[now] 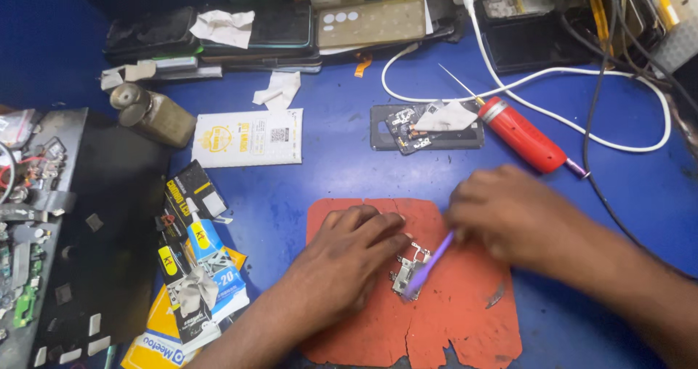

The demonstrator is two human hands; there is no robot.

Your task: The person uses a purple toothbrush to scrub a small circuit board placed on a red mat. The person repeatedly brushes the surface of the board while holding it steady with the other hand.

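My left hand (347, 256) rests on a worn orange mat (465, 318), fingers pressing down beside a small metal phone part (408, 269). My right hand (509, 213) is blurred and grips a thin purple tool (429, 265) whose tip lies on that part. Behind the mat lies an opened dark phone body (425, 127) with a white scrap on it, and a red screwdriver (522, 135) beside it.
A white cable (552, 74) loops at the back right. Stacked phones and covers (291, 31) line the back. A brass-coloured bottle (153, 114), a white packet (247, 138), glue packets (196, 267) and a dark tray of parts (43, 238) sit at left.
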